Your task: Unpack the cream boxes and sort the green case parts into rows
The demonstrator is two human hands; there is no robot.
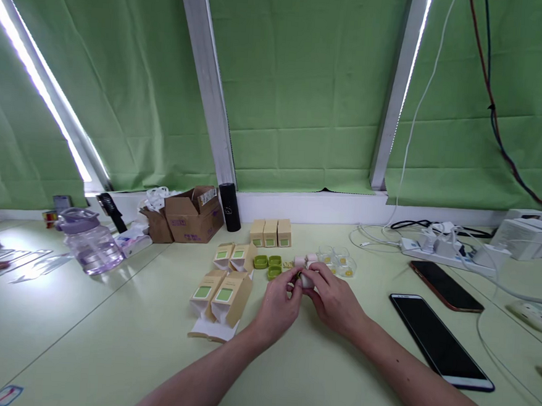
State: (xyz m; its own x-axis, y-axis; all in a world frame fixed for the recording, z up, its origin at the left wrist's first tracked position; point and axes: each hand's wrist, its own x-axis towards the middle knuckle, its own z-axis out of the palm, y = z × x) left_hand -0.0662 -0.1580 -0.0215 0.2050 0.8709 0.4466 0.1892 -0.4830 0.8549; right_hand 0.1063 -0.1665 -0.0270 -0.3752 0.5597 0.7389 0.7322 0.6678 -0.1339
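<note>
While both hands — left (278, 307), right (333, 300) — pinch the small white piece (306, 281), keep it low over the table (103, 340), fingertips steady.

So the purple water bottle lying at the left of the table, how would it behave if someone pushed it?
The purple water bottle lies on its side on the table, so a nudge across its rounded body would probably make it roll. It looks like clear plastic, likely stiff, not fragile. I cannot see any contents, so its weight is uncertain.

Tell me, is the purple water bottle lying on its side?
No, the purple water bottle stands upright on the table, lid on top, far left of both hands.
</note>
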